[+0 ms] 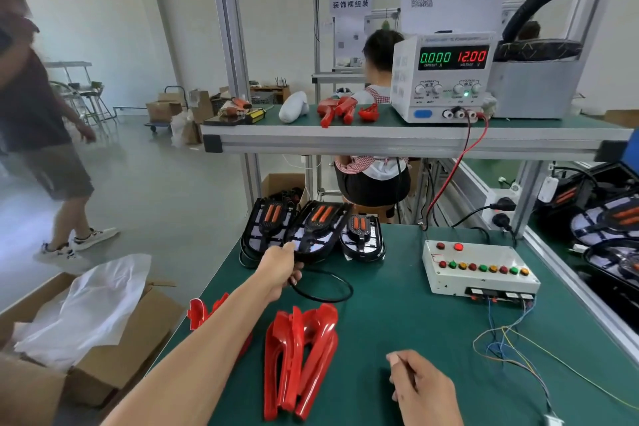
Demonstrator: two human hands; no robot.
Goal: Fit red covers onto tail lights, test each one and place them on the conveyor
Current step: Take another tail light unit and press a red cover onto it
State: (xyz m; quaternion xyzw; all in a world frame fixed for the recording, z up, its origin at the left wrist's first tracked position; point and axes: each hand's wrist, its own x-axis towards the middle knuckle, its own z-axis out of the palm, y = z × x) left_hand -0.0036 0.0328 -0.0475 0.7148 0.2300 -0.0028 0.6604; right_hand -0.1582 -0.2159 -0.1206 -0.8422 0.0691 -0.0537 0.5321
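Three black tail lights with orange strips stand at the far edge of the green bench. My left hand (281,268) reaches out and grips the near end of the middle tail light (320,230), whose black cable (325,287) loops on the mat. Two stacked red covers (301,356) lie near the front; another red cover (202,313) is partly hidden under my left forearm. My right hand (420,387) hovers low at the front, fingers loosely curled, holding nothing. The white test box (480,268) with coloured buttons sits to the right.
A power supply (446,78) reading 12.00 sits on the upper shelf (380,135) beside more red covers (337,109). Coloured wires (511,339) trail from the test box. More tail lights (608,228) lie on the right conveyor. Cardboard boxes (86,339) stand left; one person walks left, another sits behind.
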